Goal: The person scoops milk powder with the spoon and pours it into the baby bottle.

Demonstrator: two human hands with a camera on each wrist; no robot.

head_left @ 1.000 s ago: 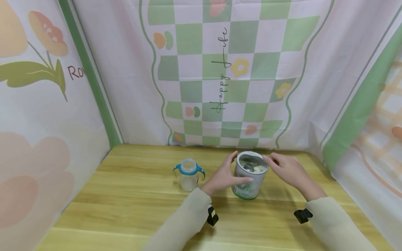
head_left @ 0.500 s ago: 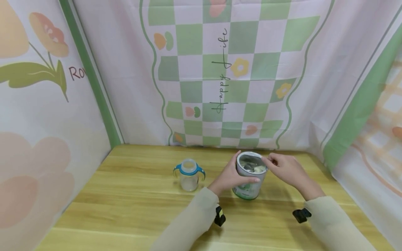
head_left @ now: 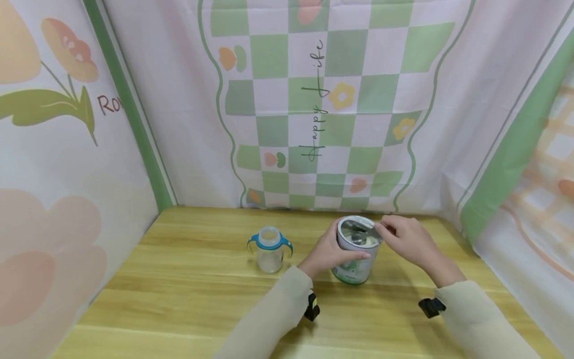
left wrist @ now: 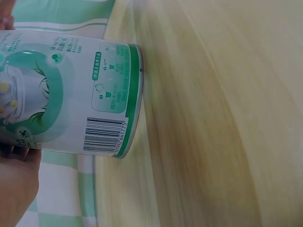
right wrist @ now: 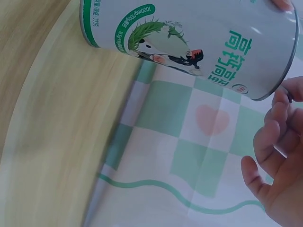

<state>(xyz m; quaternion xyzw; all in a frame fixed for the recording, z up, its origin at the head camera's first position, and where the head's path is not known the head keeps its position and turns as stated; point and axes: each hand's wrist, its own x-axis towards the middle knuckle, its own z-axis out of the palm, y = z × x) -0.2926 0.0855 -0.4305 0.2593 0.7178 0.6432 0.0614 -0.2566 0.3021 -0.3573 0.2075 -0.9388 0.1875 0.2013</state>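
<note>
A white and green milk powder can (head_left: 354, 269) stands on the wooden table, its top uncovered. My left hand (head_left: 326, 253) grips the can's near left side, thumb across the front. Pale powder (head_left: 371, 240) shows inside, with the round bowl of a metal spoon (head_left: 358, 238) over it. At the can's right rim, my right hand (head_left: 405, 239) pinches the spoon's handle end, mostly hidden behind the fingers. In the right wrist view, the right hand's fingers (right wrist: 272, 137) are curled close by the rim. The left wrist view shows the can's barcode side (left wrist: 105, 135).
A clear baby bottle (head_left: 270, 259) with a blue two-handled ring and no cap stands left of the can. Bare wooden table (head_left: 188, 289) stretches to the left and front. Patterned curtains (head_left: 314, 189) hang around the back and sides.
My left hand has shifted right, closer around the can. The spoon's bowl and the powder inside have shifted, with the right hand moving slightly. The bottle stays in place.
</note>
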